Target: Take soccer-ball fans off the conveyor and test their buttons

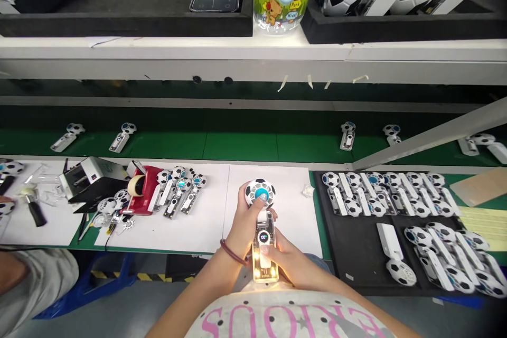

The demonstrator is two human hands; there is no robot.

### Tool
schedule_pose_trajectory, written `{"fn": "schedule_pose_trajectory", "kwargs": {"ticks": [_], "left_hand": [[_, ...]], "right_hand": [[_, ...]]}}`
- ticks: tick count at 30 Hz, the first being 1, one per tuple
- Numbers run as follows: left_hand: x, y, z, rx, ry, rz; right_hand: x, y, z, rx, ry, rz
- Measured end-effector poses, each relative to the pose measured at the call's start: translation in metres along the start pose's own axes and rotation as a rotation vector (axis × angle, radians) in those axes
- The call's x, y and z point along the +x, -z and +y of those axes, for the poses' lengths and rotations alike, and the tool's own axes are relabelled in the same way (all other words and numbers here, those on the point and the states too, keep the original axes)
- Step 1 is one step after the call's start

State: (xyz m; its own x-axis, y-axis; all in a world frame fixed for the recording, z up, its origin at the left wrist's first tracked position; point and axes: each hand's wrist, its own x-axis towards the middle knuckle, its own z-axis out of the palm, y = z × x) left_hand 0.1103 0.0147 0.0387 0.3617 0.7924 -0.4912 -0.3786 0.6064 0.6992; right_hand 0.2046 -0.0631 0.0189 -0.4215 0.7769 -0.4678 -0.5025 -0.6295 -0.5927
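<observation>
Both hands hold one small handheld fan (pixel 263 232) upright over the near edge of the bench (pixel 206 222), just in front of the person's body. The left hand (pixel 242 224) has its fingers (pixel 253 210) curled shut around the neck below the football-patterned head with its blue centre, while the right hand (pixel 289 259) clamps the clear handle from the right side, thumb pressed near the lit round display. The handle's base glows warm yellow; more fans of the same kind lie in a black tray (pixel 356 253) to the right and beside a red tape dispenser (pixel 144 190) to the left.
</observation>
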Motion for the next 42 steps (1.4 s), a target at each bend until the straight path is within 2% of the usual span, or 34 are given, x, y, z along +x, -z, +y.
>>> {"fn": "schedule_pose_trajectory", "kwargs": {"ticks": [18,22,27,32,37,42], "left_hand": [[0.001,-0.001,-0.001,0.047,-0.006,0.027],[0.0,-0.003,0.0,0.043,-0.004,0.032],[0.0,-0.003,0.0,0.035,0.008,0.037],[0.0,0.0,-0.001,0.055,0.009,-0.002],[0.0,0.002,0.002,0.09,-0.014,0.041],[-0.009,0.016,-0.004,0.18,-0.068,0.079]], "right_hand": [[0.001,0.006,0.001,-0.092,0.019,0.027],[0.002,0.007,0.002,-0.051,0.031,-0.024],[0.003,0.012,0.005,-0.153,0.078,-0.047],[0.002,0.014,0.005,-0.206,0.069,-0.029],[0.001,0.011,0.003,-0.197,0.056,-0.02],[-0.001,0.01,0.002,-0.125,0.044,-0.04]]}}
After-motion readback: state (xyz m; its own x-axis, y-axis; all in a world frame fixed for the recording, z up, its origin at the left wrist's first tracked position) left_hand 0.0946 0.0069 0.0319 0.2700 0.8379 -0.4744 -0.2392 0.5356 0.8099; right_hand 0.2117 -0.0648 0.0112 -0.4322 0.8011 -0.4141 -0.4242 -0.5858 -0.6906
